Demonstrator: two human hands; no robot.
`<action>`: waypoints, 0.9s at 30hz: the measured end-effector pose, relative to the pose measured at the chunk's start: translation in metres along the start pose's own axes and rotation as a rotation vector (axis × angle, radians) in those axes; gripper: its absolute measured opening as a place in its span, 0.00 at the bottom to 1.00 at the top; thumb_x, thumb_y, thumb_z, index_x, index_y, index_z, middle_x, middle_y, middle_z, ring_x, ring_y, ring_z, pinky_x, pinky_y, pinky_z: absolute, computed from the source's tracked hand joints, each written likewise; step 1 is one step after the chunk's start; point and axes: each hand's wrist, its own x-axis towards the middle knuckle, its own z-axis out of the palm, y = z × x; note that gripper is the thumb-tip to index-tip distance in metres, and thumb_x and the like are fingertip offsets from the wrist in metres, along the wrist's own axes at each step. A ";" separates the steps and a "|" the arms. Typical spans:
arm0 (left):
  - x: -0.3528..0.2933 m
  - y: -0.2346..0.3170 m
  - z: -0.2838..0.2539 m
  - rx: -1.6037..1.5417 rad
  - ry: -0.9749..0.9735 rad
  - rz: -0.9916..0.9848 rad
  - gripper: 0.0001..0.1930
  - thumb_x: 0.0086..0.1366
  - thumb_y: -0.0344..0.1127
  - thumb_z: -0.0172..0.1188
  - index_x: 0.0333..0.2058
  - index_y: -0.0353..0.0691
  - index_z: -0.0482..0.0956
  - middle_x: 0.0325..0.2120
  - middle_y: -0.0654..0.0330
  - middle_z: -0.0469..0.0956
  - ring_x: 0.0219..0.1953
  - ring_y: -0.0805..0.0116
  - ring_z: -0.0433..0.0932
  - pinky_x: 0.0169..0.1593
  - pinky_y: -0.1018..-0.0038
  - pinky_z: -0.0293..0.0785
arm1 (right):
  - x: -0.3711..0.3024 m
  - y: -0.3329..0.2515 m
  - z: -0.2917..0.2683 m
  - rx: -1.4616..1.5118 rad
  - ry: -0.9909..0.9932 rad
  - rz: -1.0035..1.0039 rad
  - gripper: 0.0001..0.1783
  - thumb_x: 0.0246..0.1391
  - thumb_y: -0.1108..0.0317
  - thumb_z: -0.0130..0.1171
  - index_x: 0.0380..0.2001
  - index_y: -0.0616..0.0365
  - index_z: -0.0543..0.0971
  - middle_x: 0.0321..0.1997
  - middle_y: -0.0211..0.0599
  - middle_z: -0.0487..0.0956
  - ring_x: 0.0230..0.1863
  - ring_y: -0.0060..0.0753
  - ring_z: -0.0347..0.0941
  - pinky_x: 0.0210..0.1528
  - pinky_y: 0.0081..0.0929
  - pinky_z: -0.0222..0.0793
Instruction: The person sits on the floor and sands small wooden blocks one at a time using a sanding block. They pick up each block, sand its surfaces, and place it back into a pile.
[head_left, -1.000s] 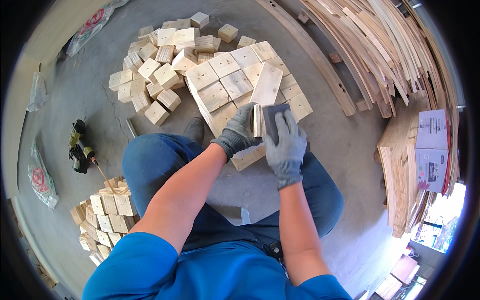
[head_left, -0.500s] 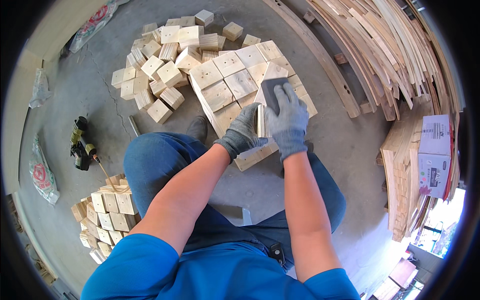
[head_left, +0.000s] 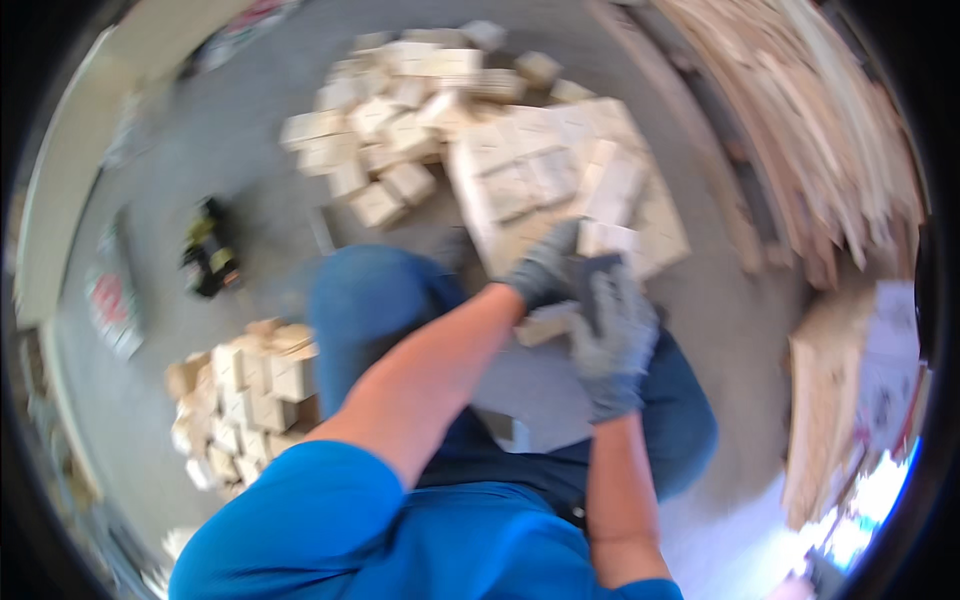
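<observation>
Room about the hands is tight: the left hand [head_left: 546,268] sits right at the near edge of the block platform [head_left: 655,205], and the right hand [head_left: 617,338] is just beside it, nearer the body, above the right thigh. The wooden block [head_left: 607,239] is between the two hands, over that near edge. The left fingers are curled closed on its left side; the right fingers lie nearly straight over a dark pad [head_left: 594,270], holding it at the block's near end, though blur hides whether pad and block touch. Grey floor [head_left: 715,335] runs from the platform's right edge to the long boards [head_left: 800,110] and the cardboard box [head_left: 885,370], and another stretch separates the loose heap [head_left: 385,125] from the power tool [head_left: 210,250]. The heap crowds the platform's left edge. Counted: two gloved hands, one gripped block, one pad, one longer block [head_left: 616,188] lying on the platform, one power tool, one box. Heap, boards and the lower-left stack [head_left: 255,395] are too smeared to count exactly.
</observation>
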 end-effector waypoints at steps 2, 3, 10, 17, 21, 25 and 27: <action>0.001 0.033 0.010 0.034 0.063 -0.010 0.37 0.58 0.51 0.77 0.64 0.47 0.75 0.58 0.55 0.78 0.61 0.56 0.76 0.69 0.60 0.71 | -0.010 0.013 0.009 0.124 0.041 0.012 0.37 0.46 0.70 0.75 0.64 0.59 0.82 0.73 0.53 0.76 0.67 0.57 0.76 0.66 0.54 0.70; -0.005 0.033 0.007 0.095 0.117 0.048 0.39 0.55 0.49 0.80 0.63 0.45 0.75 0.58 0.51 0.77 0.60 0.51 0.76 0.68 0.59 0.72 | -0.012 0.011 0.011 0.139 0.059 -0.010 0.38 0.46 0.70 0.75 0.65 0.59 0.81 0.74 0.54 0.75 0.68 0.57 0.75 0.67 0.54 0.69; -0.033 0.004 -0.011 0.297 0.278 0.109 0.53 0.43 0.46 0.84 0.67 0.38 0.67 0.61 0.39 0.72 0.63 0.37 0.74 0.68 0.56 0.72 | 0.067 0.023 0.054 0.022 -0.031 -0.086 0.39 0.55 0.65 0.73 0.71 0.53 0.76 0.78 0.45 0.71 0.73 0.54 0.70 0.74 0.50 0.65; -0.020 -0.010 -0.013 -0.048 0.212 0.070 0.52 0.49 0.32 0.83 0.72 0.41 0.65 0.64 0.53 0.74 0.66 0.59 0.73 0.70 0.62 0.71 | 0.146 0.070 0.070 0.012 0.051 -0.036 0.34 0.54 0.58 0.72 0.65 0.50 0.82 0.72 0.49 0.77 0.71 0.54 0.75 0.72 0.51 0.70; -0.026 0.000 -0.011 0.006 0.218 0.057 0.57 0.44 0.35 0.88 0.72 0.40 0.63 0.63 0.54 0.74 0.65 0.59 0.74 0.70 0.65 0.71 | 0.099 0.062 0.039 0.067 0.017 0.094 0.36 0.53 0.57 0.74 0.66 0.50 0.81 0.74 0.48 0.76 0.68 0.61 0.75 0.72 0.52 0.68; -0.021 0.025 -0.012 0.165 0.214 0.002 0.52 0.42 0.40 0.84 0.68 0.43 0.67 0.59 0.45 0.75 0.64 0.46 0.75 0.70 0.61 0.72 | 0.046 0.065 0.025 0.038 -0.012 0.204 0.36 0.53 0.60 0.76 0.65 0.52 0.81 0.74 0.48 0.75 0.69 0.63 0.71 0.73 0.51 0.67; -0.021 0.035 -0.010 0.158 0.191 -0.044 0.52 0.43 0.40 0.84 0.67 0.43 0.67 0.59 0.45 0.74 0.65 0.46 0.75 0.70 0.60 0.73 | 0.013 0.068 0.017 0.069 -0.001 0.227 0.36 0.52 0.61 0.77 0.66 0.53 0.81 0.74 0.48 0.74 0.71 0.62 0.69 0.74 0.51 0.67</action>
